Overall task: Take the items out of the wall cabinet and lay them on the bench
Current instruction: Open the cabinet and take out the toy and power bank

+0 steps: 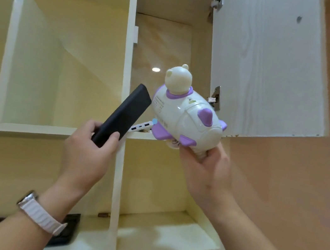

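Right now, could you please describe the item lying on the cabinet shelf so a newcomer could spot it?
Find the open cabinet door, then the shelf under the compartment beside it. At its front edge, between the black box and the bear toy, lies the hub: small, white, with dark ports.

The toy plane [185,115] is white with purple wings and fins, and a cream bear head on top. The flat box [123,115] is black. The cabinet door [266,61] is pale grey with wood lines. The watch strap [43,217] is white. The shelves [18,124] are cream.
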### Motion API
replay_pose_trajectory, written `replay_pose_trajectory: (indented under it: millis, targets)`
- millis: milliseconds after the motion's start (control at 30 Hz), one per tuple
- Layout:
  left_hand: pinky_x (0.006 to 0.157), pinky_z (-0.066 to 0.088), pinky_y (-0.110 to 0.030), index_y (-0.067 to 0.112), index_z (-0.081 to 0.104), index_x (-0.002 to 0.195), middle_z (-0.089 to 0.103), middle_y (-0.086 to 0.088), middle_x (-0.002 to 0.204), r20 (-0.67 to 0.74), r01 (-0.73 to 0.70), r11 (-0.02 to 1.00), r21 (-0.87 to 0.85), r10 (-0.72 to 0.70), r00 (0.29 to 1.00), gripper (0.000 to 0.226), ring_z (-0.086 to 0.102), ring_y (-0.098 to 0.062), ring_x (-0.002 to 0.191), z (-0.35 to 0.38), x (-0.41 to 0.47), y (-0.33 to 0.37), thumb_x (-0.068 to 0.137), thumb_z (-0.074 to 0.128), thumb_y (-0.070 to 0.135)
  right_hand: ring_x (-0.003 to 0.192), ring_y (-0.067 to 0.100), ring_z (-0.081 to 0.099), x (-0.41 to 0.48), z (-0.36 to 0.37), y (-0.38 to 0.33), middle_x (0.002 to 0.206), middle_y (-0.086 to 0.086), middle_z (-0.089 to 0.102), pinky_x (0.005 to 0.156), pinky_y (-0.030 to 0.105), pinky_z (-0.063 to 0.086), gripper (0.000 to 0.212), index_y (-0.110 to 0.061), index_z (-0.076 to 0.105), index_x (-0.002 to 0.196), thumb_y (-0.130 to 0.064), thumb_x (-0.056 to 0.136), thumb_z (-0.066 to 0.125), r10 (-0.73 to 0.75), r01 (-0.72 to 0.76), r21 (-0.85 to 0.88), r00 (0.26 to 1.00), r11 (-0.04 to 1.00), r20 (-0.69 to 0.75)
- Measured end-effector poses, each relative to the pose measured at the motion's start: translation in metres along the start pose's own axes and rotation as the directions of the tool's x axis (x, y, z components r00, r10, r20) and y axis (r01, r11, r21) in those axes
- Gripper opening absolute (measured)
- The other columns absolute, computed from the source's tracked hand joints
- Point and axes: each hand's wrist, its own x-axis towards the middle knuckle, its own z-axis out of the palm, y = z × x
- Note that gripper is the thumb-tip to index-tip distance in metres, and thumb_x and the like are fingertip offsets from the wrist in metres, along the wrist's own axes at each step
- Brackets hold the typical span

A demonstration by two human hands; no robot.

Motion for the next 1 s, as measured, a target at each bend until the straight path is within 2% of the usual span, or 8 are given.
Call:
replay_pose_trajectory:
  millis: [100, 200, 267, 400, 600, 667, 833, 1000]
  targets:
    - [0.06, 0.046, -0.027, 0.028, 0.058, 0.089, 0.061, 0.011, 0.078, 0.056, 0.091, 0.981, -0.173, -0.083, 0.995, 0.011, 0.057, -0.002, 0.071, -0.014, -0.009, -0.013, 0.085, 0.067, 0.023, 0.055, 0.0, 0.055, -0.03, 0.015, -0.021, 0.059, -0.019, 0.063, 0.053, 0.015, 0.044, 0.01, -0.024, 0.062, 0.085, -0.015, 0.086, 0.067, 0.087, -0.085, 0.04, 0.994, 0.996, -0.059]
    - [0.07, 0.057, -0.046, 0.035, 0.061, 0.091, 0.066, 0.009, 0.085, 0.148, 0.183, 0.92, -0.347, -0.139, 0.979, 0.013, 0.065, -0.018, 0.082, -0.026, -0.03, -0.027, 0.084, 0.067, 0.026, 0.057, 0.012, 0.058, -0.066, 0.028, -0.035, 0.063, -0.011, 0.066, 0.055, 0.032, 0.049, 0.012, -0.023, 0.065, 0.08, -0.013, 0.085, 0.063, 0.176, -0.174, 0.029, 0.978, 0.984, -0.113]
    - [0.069, 0.059, -0.047, 0.037, 0.061, 0.094, 0.068, 0.005, 0.091, 0.214, 0.267, 0.844, -0.466, -0.185, 0.959, 0.015, 0.068, -0.024, 0.085, -0.033, -0.049, -0.031, 0.085, 0.066, 0.026, 0.056, 0.012, 0.061, -0.092, 0.032, -0.041, 0.067, -0.006, 0.067, 0.055, 0.025, 0.047, 0.002, -0.022, 0.065, 0.085, -0.02, 0.084, 0.065, 0.226, -0.228, 0.004, 0.961, 0.974, -0.158]
    - [0.063, 0.057, -0.034, 0.033, 0.056, 0.106, 0.068, -0.006, 0.104, 0.366, 0.423, 0.672, -0.608, -0.235, 0.9, 0.023, 0.07, -0.025, 0.091, -0.043, -0.089, -0.031, 0.087, 0.067, 0.025, 0.057, 0.014, 0.062, -0.136, 0.029, -0.052, 0.073, 0.0, 0.069, 0.058, 0.028, 0.052, 0.027, -0.018, 0.065, 0.092, -0.035, 0.072, 0.065, 0.305, -0.33, -0.05, 0.913, 0.943, -0.272]
    - [0.071, 0.058, -0.03, 0.031, 0.053, 0.112, 0.069, 0.013, 0.103, 0.552, 0.584, 0.5, -0.639, -0.23, 0.802, 0.036, 0.068, -0.004, 0.092, -0.049, -0.146, -0.01, 0.089, 0.064, 0.006, 0.054, 0.017, 0.053, -0.189, 0.004, -0.075, 0.067, 0.001, 0.065, 0.063, 0.034, 0.052, 0.01, -0.008, 0.062, 0.098, -0.012, 0.088, 0.064, 0.391, -0.433, 0.007, 0.807, 0.901, -0.443]
    - [0.074, 0.053, -0.021, 0.026, 0.054, 0.113, 0.068, 0.012, 0.105, 0.599, 0.622, 0.459, -0.634, -0.218, 0.771, 0.035, 0.066, 0.002, 0.09, -0.05, -0.165, 0.001, 0.089, 0.063, 0.003, 0.055, 0.019, 0.052, -0.208, -0.012, -0.088, 0.067, 0.002, 0.064, 0.062, 0.034, 0.052, 0.007, -0.007, 0.062, 0.095, -0.011, 0.088, 0.063, 0.379, -0.449, -0.032, 0.787, 0.893, -0.487]
    - [0.059, 0.055, -0.025, 0.017, 0.046, 0.118, 0.07, -0.001, 0.102, 0.779, 0.789, 0.239, -0.566, -0.16, 0.607, 0.036, 0.07, -0.007, 0.083, -0.06, -0.214, 0.046, 0.09, 0.059, -0.002, 0.059, 0.021, 0.053, -0.259, -0.055, -0.131, 0.071, 0.007, 0.064, 0.059, 0.032, 0.053, 0.018, -0.002, 0.062, 0.097, -0.016, 0.086, 0.066, 0.346, -0.492, -0.114, 0.739, 0.863, -0.578]
    - [0.056, 0.055, -0.032, 0.02, 0.043, 0.127, 0.072, 0.015, 0.1, 0.892, 0.888, 0.096, -0.451, 0.006, 0.452, 0.04, 0.07, -0.01, 0.089, -0.083, -0.26, 0.108, 0.093, 0.055, 0.002, 0.06, 0.02, 0.054, -0.318, -0.097, -0.19, 0.07, 0.007, 0.063, 0.059, 0.032, 0.053, 0.019, -0.003, 0.063, 0.094, -0.018, 0.083, 0.064, 0.329, -0.547, -0.14, 0.668, 0.826, -0.668]
